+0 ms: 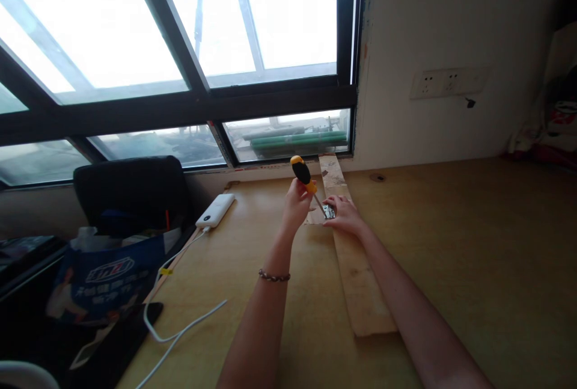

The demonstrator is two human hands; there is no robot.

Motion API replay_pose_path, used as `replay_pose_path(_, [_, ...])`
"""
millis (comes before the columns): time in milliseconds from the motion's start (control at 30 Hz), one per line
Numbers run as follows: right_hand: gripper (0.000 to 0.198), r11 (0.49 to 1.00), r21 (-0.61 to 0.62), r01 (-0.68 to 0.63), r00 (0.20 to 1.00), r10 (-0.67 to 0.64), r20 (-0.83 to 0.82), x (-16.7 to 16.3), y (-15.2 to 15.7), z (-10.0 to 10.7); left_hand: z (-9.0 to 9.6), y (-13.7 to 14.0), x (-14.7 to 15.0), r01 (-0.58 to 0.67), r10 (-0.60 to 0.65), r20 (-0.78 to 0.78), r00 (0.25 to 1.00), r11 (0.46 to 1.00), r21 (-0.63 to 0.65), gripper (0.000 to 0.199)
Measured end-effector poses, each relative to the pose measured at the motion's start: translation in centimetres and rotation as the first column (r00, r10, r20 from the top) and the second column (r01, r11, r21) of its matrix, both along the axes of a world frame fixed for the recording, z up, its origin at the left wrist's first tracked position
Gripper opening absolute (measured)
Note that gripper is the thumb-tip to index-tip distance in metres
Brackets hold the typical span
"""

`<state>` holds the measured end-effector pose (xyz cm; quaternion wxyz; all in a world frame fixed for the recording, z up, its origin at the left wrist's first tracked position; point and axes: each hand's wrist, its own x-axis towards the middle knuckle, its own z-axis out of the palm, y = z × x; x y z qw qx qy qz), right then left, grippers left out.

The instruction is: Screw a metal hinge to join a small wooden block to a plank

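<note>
A screwdriver (301,169) with a yellow and black handle is gripped in my left hand (297,202). Its shaft slants down to the right, and the tip meets a small silver metal hinge (329,211). The fingers of my right hand (345,213) are closed around the edges of that hinge, pressing it on the wood. Beneath it runs a long wooden board (360,284), stretching from the window side toward me. A shorter piece of wood (314,216) juts out to the left under the hinge, partly covered by my left hand.
On the table's left edge lies a white power bank (216,211) with a white cable (155,332). A black chair (130,196) and a blue bag (108,275) stand left of the table (473,269). Behind are a window and a wall socket (451,81).
</note>
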<state>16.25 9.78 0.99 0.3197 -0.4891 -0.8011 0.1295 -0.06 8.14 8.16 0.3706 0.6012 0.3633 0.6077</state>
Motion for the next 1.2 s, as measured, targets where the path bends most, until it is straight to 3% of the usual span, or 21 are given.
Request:
replay_pose_path(133, [0.069,1.000,-0.016,-0.011,1.000,0.011,0.001,0.0,0.1,0.0,-0.3,-0.1,0.6,0.048,-0.044,0.074,0.996,0.998,-0.047,0.029])
replay_pose_path(367, [0.069,0.999,-0.035,-0.005,1.000,0.005,0.005,0.0,0.1,0.1,0.1,-0.6,1.0,-0.094,0.084,-0.089,0.993,0.989,-0.114,0.025])
replay_pose_path(700, [0.072,0.999,-0.038,0.010,1.000,-0.011,-0.006,-0.1,0.3,0.0,0.4,-0.9,0.9,-0.303,0.289,-0.211,0.934,0.952,-0.039,0.034])
replay_pose_path(833, [0.074,1.000,-0.026,0.004,1.000,-0.004,-0.012,0.0,0.2,-0.1,0.3,-0.9,1.0,-0.207,0.198,-0.129,0.972,0.976,-0.068,0.041])
replay_pose_path(1000, [0.071,1.000,-0.021,-0.001,1.000,0.001,-0.003,0.0,0.0,0.1,0.5,-0.8,0.3,-0.015,0.009,-0.072,0.997,0.996,-0.082,0.034])
replay_pose_path(1200, [0.069,1.000,-0.030,0.001,1.000,-0.001,0.008,-0.1,0.0,0.2,1.2,-1.3,-0.6,0.277,-0.266,0.082,0.961,0.932,-0.232,0.022])
